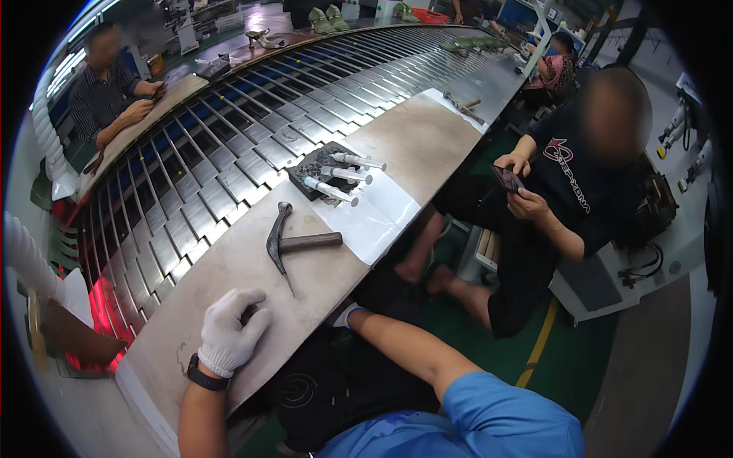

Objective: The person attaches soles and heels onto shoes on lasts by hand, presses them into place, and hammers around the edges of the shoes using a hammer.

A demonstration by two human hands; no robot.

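Observation:
My left hand (233, 332), in a white knit glove, rests on the worktop with fingers loosely bent. A gap shows between thumb and forefinger, with nothing in it. Just beyond lies a hammer (309, 242) with a wooden handle and a long, curved dark metal head; my left hand does not touch it. My right hand (347, 314) is below the worktop's front edge; only a bit of white glove at the wrist shows, and its fingers are hidden. Farther off, several capped syringes (340, 174) lie across a dark, crusted block (309, 162).
White paper (378, 217) covers part of the tan worktop (229, 256). A slatted conveyor (252, 164) curves behind it, with green shoes (466, 44) farther along. Another hammer (463, 109) lies at the far end. A seated person (565, 168) at right holds a phone; another person (111, 91) sits across.

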